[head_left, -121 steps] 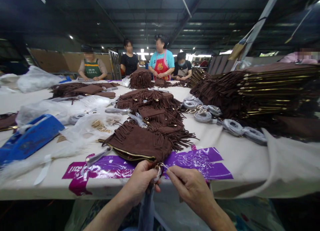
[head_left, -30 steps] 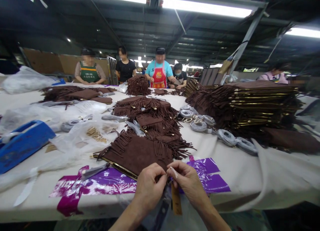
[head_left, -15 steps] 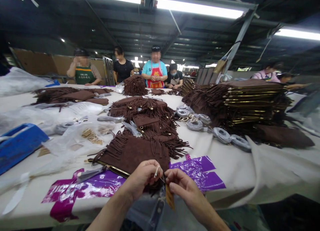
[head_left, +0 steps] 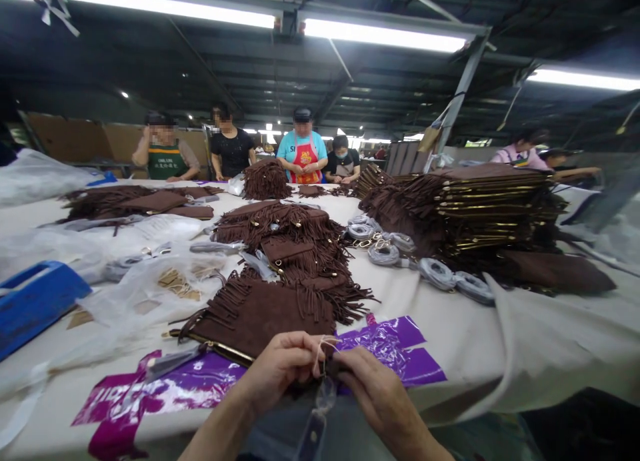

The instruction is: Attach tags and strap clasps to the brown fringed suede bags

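Observation:
A brown fringed suede bag with a gold zipper lies at the near table edge, partly on purple plastic film. My left hand and my right hand meet just in front of the bag, fingers pinched together on a thin pale string by the bag's corner. A clear plastic-wrapped strap end hangs down between my wrists. What the string is tied to is hidden by my fingers.
More fringed bags are heaped behind, and a tall stack of them stands at the right. Coiled wrapped straps, clear bags of tags and a blue bin lie about. Several people stand at the far side.
The brown paper tag that hung below my hands is no longer visible. My hands have stayed together at the bag's corner, working the string, and the view has tilted up slightly.

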A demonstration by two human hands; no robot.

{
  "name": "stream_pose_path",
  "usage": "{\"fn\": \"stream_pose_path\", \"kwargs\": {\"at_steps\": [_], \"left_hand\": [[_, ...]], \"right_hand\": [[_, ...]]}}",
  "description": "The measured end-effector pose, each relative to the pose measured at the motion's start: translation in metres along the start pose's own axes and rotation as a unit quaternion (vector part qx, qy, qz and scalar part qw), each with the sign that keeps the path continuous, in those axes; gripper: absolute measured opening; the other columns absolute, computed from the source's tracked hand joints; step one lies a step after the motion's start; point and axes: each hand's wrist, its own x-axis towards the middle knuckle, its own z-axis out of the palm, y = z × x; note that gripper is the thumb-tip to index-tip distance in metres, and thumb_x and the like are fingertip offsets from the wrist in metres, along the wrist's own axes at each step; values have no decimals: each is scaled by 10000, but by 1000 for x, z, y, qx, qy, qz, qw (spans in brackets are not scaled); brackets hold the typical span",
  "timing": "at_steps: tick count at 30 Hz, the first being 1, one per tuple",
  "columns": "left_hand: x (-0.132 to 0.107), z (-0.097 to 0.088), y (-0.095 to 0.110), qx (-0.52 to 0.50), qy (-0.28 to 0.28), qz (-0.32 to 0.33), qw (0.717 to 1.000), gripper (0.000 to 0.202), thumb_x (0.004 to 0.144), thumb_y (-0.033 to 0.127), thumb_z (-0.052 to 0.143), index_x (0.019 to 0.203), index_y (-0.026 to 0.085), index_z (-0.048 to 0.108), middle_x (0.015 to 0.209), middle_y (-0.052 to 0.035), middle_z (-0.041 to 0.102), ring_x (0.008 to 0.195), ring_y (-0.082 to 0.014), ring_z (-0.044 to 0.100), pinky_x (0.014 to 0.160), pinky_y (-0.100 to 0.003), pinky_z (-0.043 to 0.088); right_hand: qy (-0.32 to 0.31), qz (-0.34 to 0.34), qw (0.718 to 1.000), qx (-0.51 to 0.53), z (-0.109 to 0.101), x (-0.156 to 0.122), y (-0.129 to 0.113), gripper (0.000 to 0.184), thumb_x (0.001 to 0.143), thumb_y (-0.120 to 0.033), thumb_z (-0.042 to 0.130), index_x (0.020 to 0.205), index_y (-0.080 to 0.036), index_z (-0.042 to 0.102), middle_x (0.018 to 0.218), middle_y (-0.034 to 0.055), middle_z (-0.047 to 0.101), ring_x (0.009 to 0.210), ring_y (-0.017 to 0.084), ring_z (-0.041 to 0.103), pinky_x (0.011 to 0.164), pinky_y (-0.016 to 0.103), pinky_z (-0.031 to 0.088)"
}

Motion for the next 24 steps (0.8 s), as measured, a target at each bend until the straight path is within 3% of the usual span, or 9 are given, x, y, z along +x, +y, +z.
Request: {"fn": "stream_pose_path", "kwargs": {"at_steps": [2, 5, 8, 11, 14, 17, 20, 22, 24], "left_hand": [[2, 4, -4, 53, -1, 16, 998, 186, 629, 218, 681, 774, 111, 727, 592, -7, 616, 437, -44, 376, 457, -183, 243], [4, 13, -7, 110, -2, 63, 992, 235, 632, 204, 674, 839, 118, 743, 761, -38, 666, 533, -76, 482, 512, -194, 369], [5, 20, -5, 177, -6, 103, 979, 224, 646, 148, 621, 839, 109, 728, 744, -31, 636, 544, -94, 504, 531, -206, 417], [5, 22, 1, 311, -22, 159, 937, 132, 700, 106, 558, 723, 121, 688, 678, -2, 562, 559, -94, 501, 533, -192, 381], [4, 25, 4, 402, -42, 216, 889, 178, 692, 28, 503, 612, 135, 621, 614, 25, 497, 609, -89, 475, 583, -186, 346], [5, 24, -5, 297, -45, 184, 936, 141, 712, 62, 521, 703, 139, 640, 636, 25, 535, 599, -89, 478, 591, -189, 375], [12, 12, -18, 113, 53, 144, 982, 168, 691, 176, 625, 856, 144, 627, 653, 30, 578, 513, -82, 486, 508, -185, 384], [18, 1, -17, 25, 157, 146, 976, 281, 637, 207, 677, 902, 149, 601, 600, 58, 559, 443, -59, 449, 452, -159, 335], [23, -5, -7, -36, 233, 162, 958, 341, 601, 227, 708, 912, 150, 593, 535, 87, 513, 402, -41, 413, 417, -138, 277]], "right_hand": [[1, 14, 1000, -12, -2, 8, -3, 253, 894, -118, 473, 1091, -248, 563, 963, 47, 689, 877, 204, 667, 766, 289, 520], [8, 27, 999, -43, -3, 16, -1, 365, 818, -77, 484, 1150, -230, 475, 910, 32, 697, 807, 202, 678, 711, 279, 507], [12, 5, 997, -81, -5, 20, 3, 484, 749, -52, 487, 1205, -207, 439, 750, -12, 660, 665, 185, 654, 611, 246, 466], [5, 3, 996, -86, -6, 21, 2, 397, 747, -59, 472, 1112, -207, 526, 704, -13, 654, 638, 187, 655, 583, 245, 451], [14, 1, 998, -54, -3, 20, -1, 213, 864, -143, 463, 990, -227, 613, 811, 23, 685, 746, 195, 673, 658, 262, 490], [64, -2, 998, -3, 6, 17, 2, 250, 967, -285, 438, 1114, -251, 638, 1023, 50, 702, 958, 198, 665, 820, 275, 521], [145, 36, 989, 13, 15, 10, 15, 328, 997, -320, 396, 1245, -261, 603, 1217, 56, 668, 1136, 191, 614, 942, 278, 505], [172, 61, 983, -13, 17, 2, 27, 336, 990, -323, 409, 1249, -256, 612, 1243, 62, 660, 1150, 199, 613, 942, 280, 516], [130, 42, 990, -44, 17, -6, 39, 325, 958, -319, 469, 1229, -265, 640, 1216, 59, 675, 1122, 213, 633, 932, 284, 529]]}}
